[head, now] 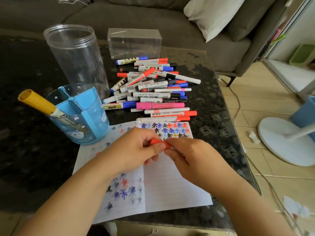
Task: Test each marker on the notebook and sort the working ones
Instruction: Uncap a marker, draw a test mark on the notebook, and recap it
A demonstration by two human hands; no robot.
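Both hands meet over the notebook (pixel 170 181), working one red marker (pixel 157 142). Left hand (pixel 134 150) has its grip curled round the red cap end; right hand (pixel 192 159) pinches the body, mostly hidden under its fingers. Looks like a cap pull (or re-cap, can't tell which) w/ each hand taking one end so force runs along the barrel. Held right above the page, prob. so the tip can drop straight to paper for a test.

Notebook lies open on the surface, nearest the person; top of the right page is filled w/ star-shaped test marks, lower part blank, so room left for more.

Untested pile (pixel 153 89) sits just beyond the page, w/in easy reach. Blue cup (pixel 85 120) to the left holds one yellow marker (pixel 37 101), likely the "works" bin. Clear jar (pixel 76 60) and clear box (pixel 134 43) behind appear to hold nothing, maybe spare sorting spots.
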